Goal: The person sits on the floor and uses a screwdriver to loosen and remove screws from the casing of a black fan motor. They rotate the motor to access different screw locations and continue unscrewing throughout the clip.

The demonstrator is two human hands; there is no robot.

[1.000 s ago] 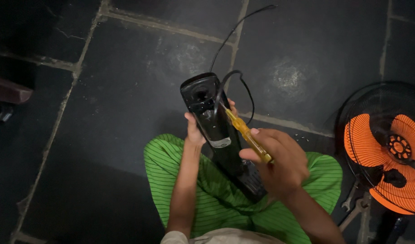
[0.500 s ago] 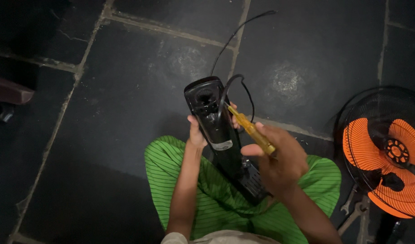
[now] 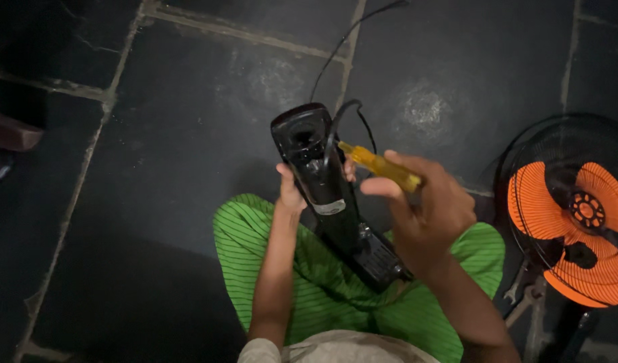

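A long black fan housing (image 3: 325, 188) rests on my lap, its open upper end tilted away from me. My left hand (image 3: 292, 191) grips it from behind, about a third of the way down. My right hand (image 3: 430, 212) holds a yellow-handled screwdriver (image 3: 379, 165); its tip points at the housing's upper right side, where a black cord (image 3: 346, 111) comes out. I cannot tell whether the tip touches the housing. My legs are covered in green striped cloth (image 3: 255, 242).
A fan head with orange blades (image 3: 578, 228) behind a black wire guard stands at the right. A metal spanner (image 3: 520, 296) lies beside its base. Dark stone floor slabs (image 3: 174, 114) with pale joints spread all around. A dark object (image 3: 10, 134) sits at the left edge.
My right hand has moved the screwdriver a little up and away from the housing's side. The left hand keeps its grip on the housing.
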